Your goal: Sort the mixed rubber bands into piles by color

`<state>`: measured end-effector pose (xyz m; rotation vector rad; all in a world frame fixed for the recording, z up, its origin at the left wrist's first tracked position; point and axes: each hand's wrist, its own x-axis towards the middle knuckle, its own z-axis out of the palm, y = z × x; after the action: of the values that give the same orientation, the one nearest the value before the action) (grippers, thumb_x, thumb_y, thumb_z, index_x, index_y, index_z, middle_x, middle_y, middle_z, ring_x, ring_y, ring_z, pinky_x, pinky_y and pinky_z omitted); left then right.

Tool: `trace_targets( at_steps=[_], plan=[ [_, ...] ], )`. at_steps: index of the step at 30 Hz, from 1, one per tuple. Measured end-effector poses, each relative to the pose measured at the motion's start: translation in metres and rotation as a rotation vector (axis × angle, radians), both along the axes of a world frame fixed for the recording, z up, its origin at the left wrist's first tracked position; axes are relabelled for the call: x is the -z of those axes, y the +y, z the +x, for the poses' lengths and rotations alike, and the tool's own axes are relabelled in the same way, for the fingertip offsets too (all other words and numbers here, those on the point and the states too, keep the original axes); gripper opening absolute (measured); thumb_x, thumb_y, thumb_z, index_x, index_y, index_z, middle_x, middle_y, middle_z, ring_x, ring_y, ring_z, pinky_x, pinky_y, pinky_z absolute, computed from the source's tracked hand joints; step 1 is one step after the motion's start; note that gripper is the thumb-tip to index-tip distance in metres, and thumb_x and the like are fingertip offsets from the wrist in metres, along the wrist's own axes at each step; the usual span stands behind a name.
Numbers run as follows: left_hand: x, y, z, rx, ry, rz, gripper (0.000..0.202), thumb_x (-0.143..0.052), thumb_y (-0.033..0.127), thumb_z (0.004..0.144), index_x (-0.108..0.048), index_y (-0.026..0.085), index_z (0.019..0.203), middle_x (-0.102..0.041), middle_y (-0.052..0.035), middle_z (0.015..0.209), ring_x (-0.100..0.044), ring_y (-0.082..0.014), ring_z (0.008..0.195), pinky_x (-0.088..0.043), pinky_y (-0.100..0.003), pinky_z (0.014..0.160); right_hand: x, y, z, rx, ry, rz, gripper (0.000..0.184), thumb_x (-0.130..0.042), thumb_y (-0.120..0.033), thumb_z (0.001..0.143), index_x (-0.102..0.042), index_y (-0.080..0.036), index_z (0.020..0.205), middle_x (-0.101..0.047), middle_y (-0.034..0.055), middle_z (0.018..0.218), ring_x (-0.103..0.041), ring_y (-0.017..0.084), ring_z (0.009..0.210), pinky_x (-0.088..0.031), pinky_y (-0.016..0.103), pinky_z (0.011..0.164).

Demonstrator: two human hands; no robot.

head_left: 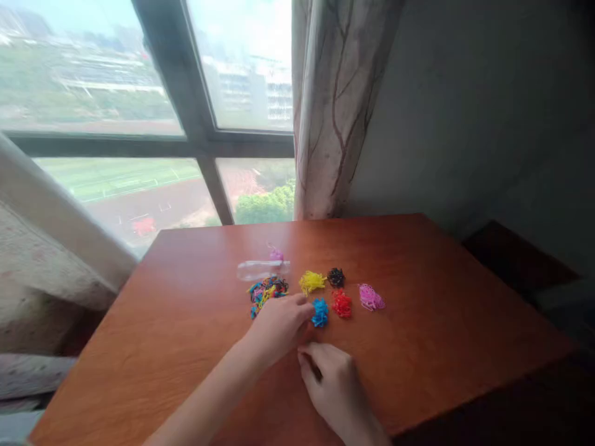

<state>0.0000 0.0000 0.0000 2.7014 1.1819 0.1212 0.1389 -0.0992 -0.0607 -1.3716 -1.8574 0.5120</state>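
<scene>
My left hand (283, 322) reaches over the table with its fingers curled down and together, its fingertips at the left edge of a pile of small blue bands (320, 313). What those fingertips hold, if anything, is hidden. Nearer to me, my right hand (332, 375) is closed in a pinch just above the wood; anything between thumb and finger is too small to make out. A mixed heap of coloured bands (267, 291) lies behind my left hand, which covers part of it. Close by are yellow (312, 282), black (335, 277), red (341, 303) and pink bands (370, 297) in separate piles.
Behind the mixed heap a clear plastic container (263, 270) lies on its side, with a small pink-purple item (276, 253) beyond it. The brown wooden table (418, 328) ends at a window (199, 139) and a patterned curtain (344, 111).
</scene>
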Motion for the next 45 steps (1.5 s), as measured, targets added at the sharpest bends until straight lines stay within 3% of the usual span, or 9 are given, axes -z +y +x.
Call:
trace_targets(
  at_steps=[3, 7, 10, 14, 21, 37, 45],
  plan=[
    [-0.003, -0.006, -0.017, -0.049, -0.017, 0.017, 0.02, -0.045, 0.019, 0.092, -0.064, 0.023, 0.086, -0.068, -0.0015, 0.086, -0.067, -0.0165, 0.075, -0.038, -0.023, 0.057, -0.004, 0.001, 0.0, -0.018, -0.024, -0.009, 0.022, -0.045, -0.015, 0.092, -0.065, -0.022, 0.09, -0.07, 0.0018, 0.079, -0.066, 0.016, 0.073, -0.042, 0.023, 0.07],
    [-0.002, -0.013, -0.055, -0.225, -0.126, 0.038, 0.022, -0.043, 0.024, 0.094, -0.065, 0.024, 0.096, -0.069, -0.0016, 0.096, -0.067, -0.0163, 0.077, -0.042, -0.024, 0.062, -0.008, 0.002, 0.0, -0.022, -0.067, -0.038, 0.019, -0.046, -0.015, 0.092, -0.063, -0.023, 0.085, -0.066, -0.0006, 0.073, -0.062, 0.015, 0.067, -0.038, 0.023, 0.064],
    [0.003, -0.017, -0.086, -0.378, -0.175, 0.016, 0.021, -0.046, 0.031, 0.093, -0.065, 0.024, 0.097, -0.069, -0.0002, 0.091, -0.065, -0.0147, 0.07, -0.043, -0.023, 0.062, -0.009, 0.003, -0.001, -0.017, -0.073, -0.062, 0.018, -0.047, -0.016, 0.092, -0.062, -0.023, 0.085, -0.066, -0.0013, 0.073, -0.062, 0.014, 0.067, -0.035, 0.023, 0.063],
    [0.012, -0.023, -0.109, -0.466, -0.187, -0.025, 0.022, -0.046, 0.031, 0.091, -0.066, 0.026, 0.099, -0.068, 0.0011, 0.089, -0.064, -0.0138, 0.068, -0.043, -0.022, 0.061, -0.008, 0.005, -0.003, -0.01, -0.096, -0.099, 0.018, -0.048, -0.016, 0.092, -0.063, -0.024, 0.087, -0.068, -0.002, 0.076, -0.063, 0.014, 0.069, -0.034, 0.024, 0.064],
    [0.023, -0.029, -0.101, -0.466, -0.199, -0.113, 0.023, -0.044, 0.03, 0.092, -0.066, 0.027, 0.101, -0.065, 0.0001, 0.091, -0.065, -0.0157, 0.077, -0.045, -0.023, 0.067, -0.014, 0.017, -0.014, -0.029, -0.205, -0.121, 0.016, -0.051, -0.014, 0.09, -0.062, -0.024, 0.084, -0.067, -0.0027, 0.075, -0.062, 0.014, 0.069, -0.03, 0.026, 0.062],
    [0.025, -0.036, -0.09, -0.343, -0.349, -0.185, 0.02, -0.049, 0.021, 0.09, -0.067, 0.025, 0.095, -0.067, -0.0006, 0.09, -0.062, -0.0139, 0.075, -0.044, -0.02, 0.067, -0.015, 0.023, -0.027, 0.005, -0.278, -0.123, 0.012, -0.056, -0.015, 0.09, -0.059, -0.024, 0.082, -0.067, -0.0039, 0.074, -0.061, 0.013, 0.068, -0.028, 0.026, 0.061],
    [0.026, -0.033, -0.093, -0.356, -0.356, -0.182, 0.019, -0.047, 0.024, 0.092, -0.067, 0.024, 0.092, -0.067, -0.001, 0.088, -0.063, -0.0141, 0.076, -0.045, -0.021, 0.069, -0.021, 0.033, -0.05, 0.059, -0.295, -0.16, 0.009, -0.061, -0.018, 0.089, -0.065, -0.025, 0.093, -0.071, -0.0018, 0.08, -0.066, 0.015, 0.072, -0.032, 0.024, 0.06]
  ],
)
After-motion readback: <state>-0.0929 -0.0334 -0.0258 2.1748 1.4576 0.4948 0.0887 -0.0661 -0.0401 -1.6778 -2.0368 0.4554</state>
